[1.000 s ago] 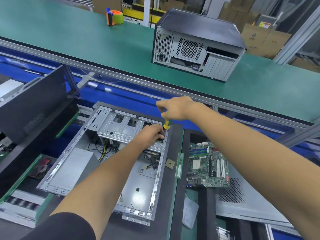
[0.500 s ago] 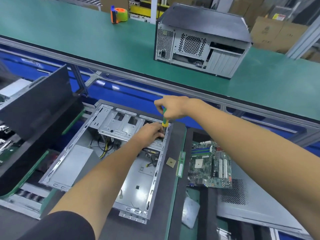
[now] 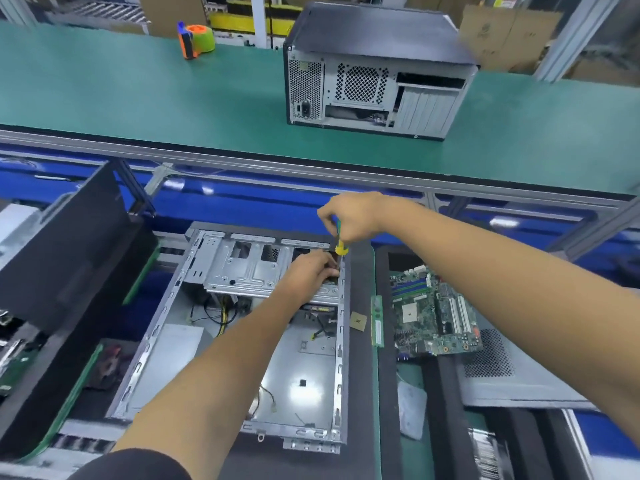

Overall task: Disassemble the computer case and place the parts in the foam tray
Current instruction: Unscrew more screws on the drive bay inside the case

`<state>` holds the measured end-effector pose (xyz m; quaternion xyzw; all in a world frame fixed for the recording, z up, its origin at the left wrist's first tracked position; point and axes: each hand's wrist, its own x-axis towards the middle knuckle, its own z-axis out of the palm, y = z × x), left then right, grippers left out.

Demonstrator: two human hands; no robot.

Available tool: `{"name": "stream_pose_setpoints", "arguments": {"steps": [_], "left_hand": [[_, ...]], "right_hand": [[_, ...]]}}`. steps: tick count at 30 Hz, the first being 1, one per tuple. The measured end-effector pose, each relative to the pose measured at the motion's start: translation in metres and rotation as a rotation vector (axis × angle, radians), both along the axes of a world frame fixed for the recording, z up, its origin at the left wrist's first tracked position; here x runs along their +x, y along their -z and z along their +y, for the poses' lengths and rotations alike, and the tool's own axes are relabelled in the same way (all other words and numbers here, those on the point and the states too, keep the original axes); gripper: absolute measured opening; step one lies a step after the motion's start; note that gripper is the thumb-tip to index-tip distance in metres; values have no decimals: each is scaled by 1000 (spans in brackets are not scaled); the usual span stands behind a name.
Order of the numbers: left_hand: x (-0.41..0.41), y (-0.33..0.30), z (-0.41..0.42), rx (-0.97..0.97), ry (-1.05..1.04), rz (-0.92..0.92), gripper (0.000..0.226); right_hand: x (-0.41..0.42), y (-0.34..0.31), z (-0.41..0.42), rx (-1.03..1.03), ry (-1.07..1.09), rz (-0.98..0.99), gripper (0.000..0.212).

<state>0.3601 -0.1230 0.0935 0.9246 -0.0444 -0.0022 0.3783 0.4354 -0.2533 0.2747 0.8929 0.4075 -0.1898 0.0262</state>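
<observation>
Head view shows the right hand (image 3: pixel 349 216) pinching a screwdriver (image 3: pixel 339 242), tip down at the far right corner of the open computer case (image 3: pixel 242 341). The left hand (image 3: pixel 311 271) presses on the metal bracket (image 3: pixel 249 268) beside it, fingers curled. I think a screw is being undone. Next, lift the bracket out. The motherboard (image 3: pixel 433 313) lies right of the case.

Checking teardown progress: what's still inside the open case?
Inside the open case: drive cage, loose cables, bare floor. The left hand and screwdriver cover the cage's right end.
</observation>
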Motion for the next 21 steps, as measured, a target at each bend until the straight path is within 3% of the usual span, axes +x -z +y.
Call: {"name": "stream_pose_setpoints", "arguments": {"steps": [4, 10, 12, 16, 21], "left_hand": [[1, 1, 0, 0, 16, -16, 14], [1, 3, 1, 9, 11, -37, 12], [0, 2, 2, 26, 11, -41, 12], [0, 0, 1, 33, 16, -35, 13], [-1, -1, 0, 36, 17, -46, 14]], "right_hand": [[0, 2, -5, 54, 89, 51, 19], [-15, 4, 4, 63, 108, -89, 19], [-18, 3, 8, 19, 70, -115, 12], [-21, -2, 16, -163, 52, -248, 22], [-20, -9, 17, -137, 103, -155, 15]]}}
